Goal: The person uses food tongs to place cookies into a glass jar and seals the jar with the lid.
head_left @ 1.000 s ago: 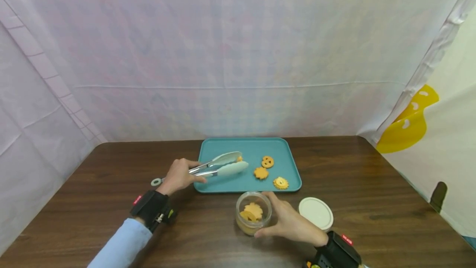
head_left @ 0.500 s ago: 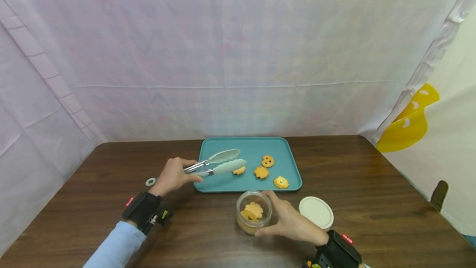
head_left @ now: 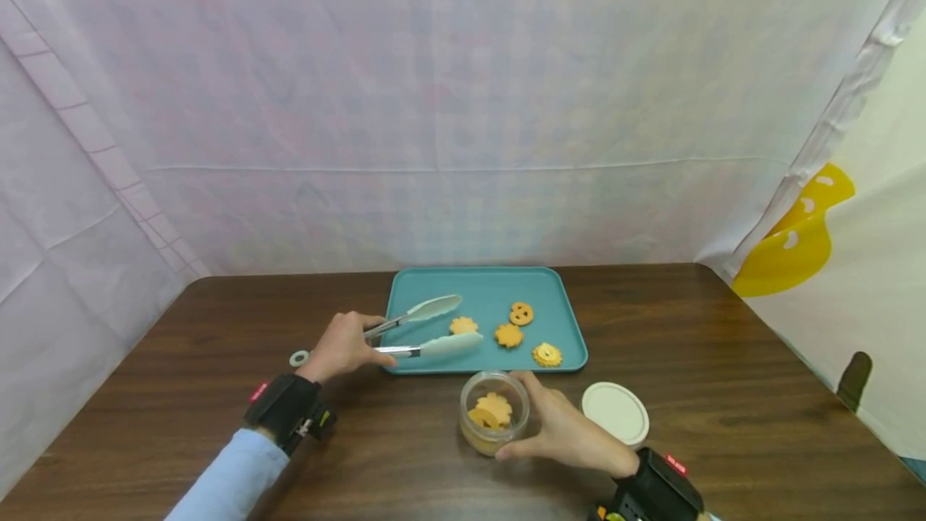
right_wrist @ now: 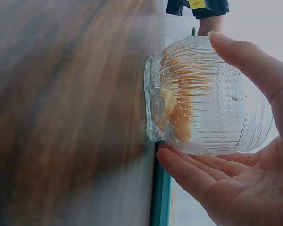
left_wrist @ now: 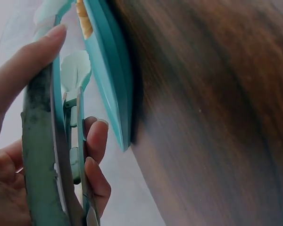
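Observation:
My left hand grips a pair of metal tongs with pale green tips, spread apart over the blue tray. Between the tips lies a scalloped cookie on the tray. In the left wrist view the thumb lies along one arm of the tongs and the fingers curl round the other. My right hand holds a ribbed clear jar from its right side, thumb and fingers on opposite sides of the glass. The jar stands on the table with several cookies inside.
Further right on the tray lie a round cookie with holes, a flower-shaped cookie and a pale scalloped cookie. A white round lid rests on the brown wooden table, right of the jar. Cloth hangs behind the table.
The tongs held the cookie a second ago, then shifted left and let it go onto the tray. Their tips are now wider apart, around it. My right hand and the jar have stayed put.

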`<state>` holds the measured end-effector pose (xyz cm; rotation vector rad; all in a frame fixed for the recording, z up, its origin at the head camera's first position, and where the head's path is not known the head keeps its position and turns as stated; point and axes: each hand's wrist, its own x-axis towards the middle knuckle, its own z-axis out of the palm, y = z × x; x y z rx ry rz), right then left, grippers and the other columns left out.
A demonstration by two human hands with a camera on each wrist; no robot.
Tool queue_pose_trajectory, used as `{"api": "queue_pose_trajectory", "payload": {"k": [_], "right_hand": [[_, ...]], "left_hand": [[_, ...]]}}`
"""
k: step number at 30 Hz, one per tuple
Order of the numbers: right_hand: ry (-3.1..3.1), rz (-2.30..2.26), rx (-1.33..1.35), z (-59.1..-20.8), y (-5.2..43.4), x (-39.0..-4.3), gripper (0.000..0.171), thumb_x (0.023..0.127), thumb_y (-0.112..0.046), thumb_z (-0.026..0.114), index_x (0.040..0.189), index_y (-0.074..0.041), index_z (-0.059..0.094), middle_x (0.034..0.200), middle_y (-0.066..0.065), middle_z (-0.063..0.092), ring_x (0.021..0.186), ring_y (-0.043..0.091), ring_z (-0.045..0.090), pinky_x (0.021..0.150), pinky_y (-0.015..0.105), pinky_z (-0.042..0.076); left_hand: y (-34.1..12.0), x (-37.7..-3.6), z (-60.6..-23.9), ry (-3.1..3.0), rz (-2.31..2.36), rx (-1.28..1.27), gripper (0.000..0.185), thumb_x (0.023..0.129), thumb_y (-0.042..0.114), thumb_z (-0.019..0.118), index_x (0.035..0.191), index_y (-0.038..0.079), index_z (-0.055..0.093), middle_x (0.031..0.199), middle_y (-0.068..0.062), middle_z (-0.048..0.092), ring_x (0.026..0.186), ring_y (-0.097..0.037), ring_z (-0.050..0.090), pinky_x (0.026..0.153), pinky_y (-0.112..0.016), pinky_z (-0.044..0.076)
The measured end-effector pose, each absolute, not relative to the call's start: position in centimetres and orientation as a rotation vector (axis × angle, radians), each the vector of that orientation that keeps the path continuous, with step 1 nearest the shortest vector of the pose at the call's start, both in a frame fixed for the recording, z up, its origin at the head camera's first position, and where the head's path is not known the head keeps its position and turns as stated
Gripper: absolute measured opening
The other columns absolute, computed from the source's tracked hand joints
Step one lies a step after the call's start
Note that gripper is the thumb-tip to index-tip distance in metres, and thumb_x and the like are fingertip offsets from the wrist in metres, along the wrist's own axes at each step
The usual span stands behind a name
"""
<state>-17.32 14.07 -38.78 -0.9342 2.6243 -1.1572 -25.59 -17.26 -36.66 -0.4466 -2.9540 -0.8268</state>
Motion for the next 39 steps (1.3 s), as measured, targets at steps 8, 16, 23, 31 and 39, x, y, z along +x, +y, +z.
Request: {"api": "queue_pose_trajectory", "payload": {"k": [8, 16, 23, 31, 39], "right_hand": [[2.625, -1.164, -0.931, -38.86, 14.04, -17.33, 0.077, 0.067, -0.046, 0.072, 0.126, -0.014, 0.035, 0.116, -0.004, 0.052, 0.104, 0.014, 0.052, 0.084, 0.032, 0.044], [2.64, -1.158, -0.921, -38.79, 14.11, -17.39, 0.077, 0.067, -0.046, 0.073, 0.126, -0.013, 0.036, 0.114, -0.004, 0.053, 0.103, 0.013, 0.052, 0.083, 0.032, 0.044], [2.629, -1.161, -0.912, -38.87, 14.09, -17.38, 0.078, 0.067, -0.046, 0.073, 0.127, -0.013, 0.035, 0.116, -0.004, 0.052, 0.104, 0.014, 0.051, 0.084, 0.033, 0.043], [2.627, -1.168, -0.921, -38.89, 14.07, -17.34, 0.077, 0.067, -0.045, 0.073, 0.127, -0.014, 0.035, 0.116, -0.004, 0.052, 0.105, 0.013, 0.051, 0.085, 0.032, 0.043], [2.617, -1.172, -0.92, -38.81, 14.1, -17.27, 0.078, 0.068, -0.046, 0.072, 0.127, -0.013, 0.034, 0.117, -0.004, 0.052, 0.105, 0.014, 0.051, 0.085, 0.032, 0.043]], "left_hand": [[-16.95, -25.82, -37.08, -2.996, -0.815, -0.429, 0.074, 0.054, 0.032, 0.084, 0.114, -0.004, 0.059, 0.106, -0.021, 0.061, 0.076, -0.017, 0.051, 0.066, -0.031, 0.044], [-16.72, -25.77, -37.12, -2.968, -0.829, -0.45, 0.068, 0.056, 0.03, 0.083, 0.111, -0.003, 0.061, 0.103, -0.02, 0.062, 0.071, -0.017, 0.051, 0.061, -0.027, 0.038], [-16.47, -25.73, -37.28, -2.923, -0.74, -0.437, 0.057, 0.057, 0.03, 0.082, 0.102, -0.001, 0.067, 0.091, -0.014, 0.067, 0.072, -0.018, 0.056, 0.063, -0.031, 0.045], [-16.35, -25.63, -37.36, -2.909, -0.761, -0.4, 0.051, 0.059, 0.027, 0.082, 0.1, 0.001, 0.068, 0.085, -0.01, 0.067, 0.065, -0.015, 0.051, 0.057, -0.027, 0.04], [-16.66, -25.53, -37.44, -2.876, -0.788, -0.41, 0.049, 0.058, 0.026, 0.082, 0.099, 0.003, 0.069, 0.084, -0.009, 0.067, 0.063, -0.015, 0.048, 0.055, -0.025, 0.038]]}}
